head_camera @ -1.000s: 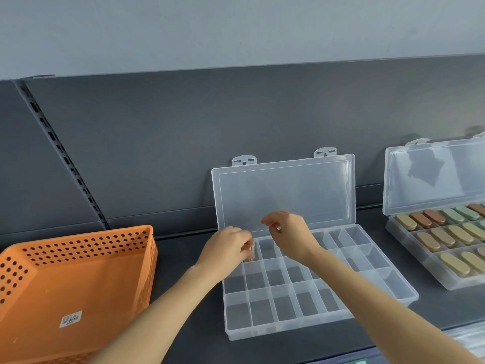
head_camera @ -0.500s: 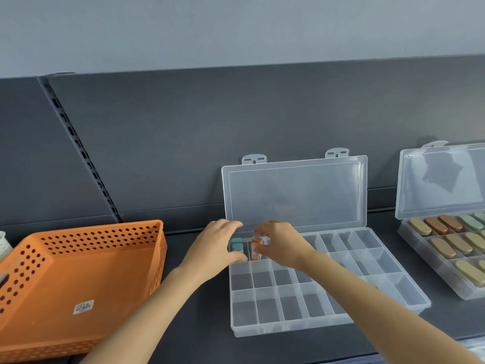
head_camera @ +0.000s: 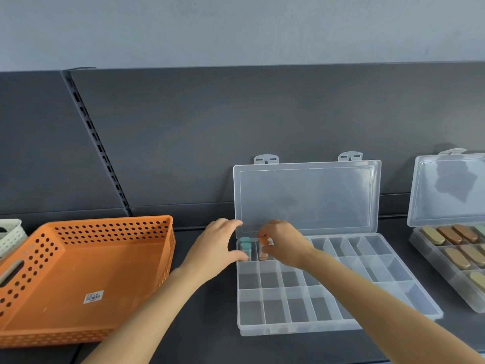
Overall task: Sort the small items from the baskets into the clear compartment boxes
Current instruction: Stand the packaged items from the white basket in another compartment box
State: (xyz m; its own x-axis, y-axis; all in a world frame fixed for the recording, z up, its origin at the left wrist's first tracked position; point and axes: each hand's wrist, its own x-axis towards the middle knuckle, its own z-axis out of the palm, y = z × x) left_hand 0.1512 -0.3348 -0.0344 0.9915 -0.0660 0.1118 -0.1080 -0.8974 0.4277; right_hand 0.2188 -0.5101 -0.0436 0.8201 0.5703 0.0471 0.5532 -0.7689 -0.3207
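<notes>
Orange basket at left. Left hand, fingers wide, sits beside teal items in back-left cell of box. Right hand pinches brown item in the next cell. Placing step; next is likely to release it, then fetch more.

Occlusions, crops.
Cannot read print on label of orange basket: too small. Lose far part of second compartment box past right edge, most of white basket past left edge. See only lower half of orange item under pinching right hand.
</notes>
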